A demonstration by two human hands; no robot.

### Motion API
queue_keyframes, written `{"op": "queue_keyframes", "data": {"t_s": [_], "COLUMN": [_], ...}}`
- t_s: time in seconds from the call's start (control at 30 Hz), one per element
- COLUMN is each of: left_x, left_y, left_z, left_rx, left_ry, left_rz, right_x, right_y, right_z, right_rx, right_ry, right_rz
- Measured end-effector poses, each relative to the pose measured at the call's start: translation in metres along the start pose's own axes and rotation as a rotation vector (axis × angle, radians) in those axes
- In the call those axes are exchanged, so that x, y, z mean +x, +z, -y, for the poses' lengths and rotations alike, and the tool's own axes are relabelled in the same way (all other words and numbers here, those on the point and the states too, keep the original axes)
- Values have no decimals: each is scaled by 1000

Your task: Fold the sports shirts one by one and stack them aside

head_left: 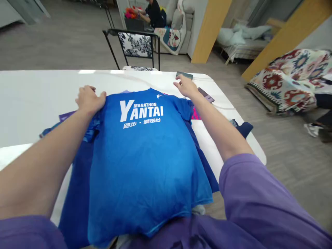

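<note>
A blue T-shirt (145,155) with white "Marathon Yantai" lettering lies spread out in front of me, its collar at the far side and its hem hanging over the near table edge. Under it are darker blue garments (77,193), with purple and pink cloth showing at the sides. My left hand (90,98) is at the shirt's left shoulder, thumb touching the fabric and apart from the bent fingers. Beyond the right shoulder, my right hand (186,86) hovers over the table with loosely curved fingers, holding nothing.
The clothes lie on a white table (38,93). A phone (206,95) and a dark green flat object (184,75) are near its right side, with a dark cloth bundle (243,129) at the edge. A chair (136,45) stands behind; a person (155,15) sits farther back.
</note>
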State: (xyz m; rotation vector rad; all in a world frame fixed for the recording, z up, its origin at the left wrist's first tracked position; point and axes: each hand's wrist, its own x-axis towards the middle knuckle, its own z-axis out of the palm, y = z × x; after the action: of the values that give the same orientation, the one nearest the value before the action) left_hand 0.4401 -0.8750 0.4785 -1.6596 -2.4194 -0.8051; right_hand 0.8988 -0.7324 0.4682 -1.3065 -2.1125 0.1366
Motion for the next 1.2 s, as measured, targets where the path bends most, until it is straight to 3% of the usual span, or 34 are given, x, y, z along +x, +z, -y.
{"op": "queue_keyframes", "data": {"t_s": [0.07,0.13,0.23,0.3,0.37,0.43,0.47,0.53,0.67,0.77,0.87,0.97,1.07,1.2], "left_x": [-1,-6,-30,-60,-98,-140,-161,-197,-246,-267,-282,-286,-283,-288], "left_y": [21,35,50,60,75,97,110,139,187,203,200,177,134,55], "left_z": [-2,-20,-82,-142,-207,-268,-295,-340,-400,-426,-443,-455,-467,-488], "left_rx": [21,28,-31,-109,-201,-244,-290,-312,-358,-460,-613,-792,-975,-1362], "left_ry": [-3,97,315,440,537,581,532,494,374,291,231,204,240,386], "left_rz": [-102,-159,-139,-42,136,281,417,552,744,842,902,905,890,868], "right_x": [-20,-58,-138,-191,-234,-265,-278,-299,-335,-355,-369,-380,-387,-378], "right_y": [-28,-71,-132,-151,-153,-147,-143,-140,-143,-144,-152,-178,-217,-259], "right_z": [-61,-120,-189,-216,-228,-229,-228,-224,-223,-222,-216,-205,-187,-140], "right_rx": [-53,-142,-312,-356,-328,-248,-192,-56,138,202,259,218,147,353], "right_ry": [38,178,485,620,690,739,763,791,726,613,453,365,319,237], "right_rz": [-16,-3,118,281,386,378,355,335,364,285,155,7,-153,-417]}}
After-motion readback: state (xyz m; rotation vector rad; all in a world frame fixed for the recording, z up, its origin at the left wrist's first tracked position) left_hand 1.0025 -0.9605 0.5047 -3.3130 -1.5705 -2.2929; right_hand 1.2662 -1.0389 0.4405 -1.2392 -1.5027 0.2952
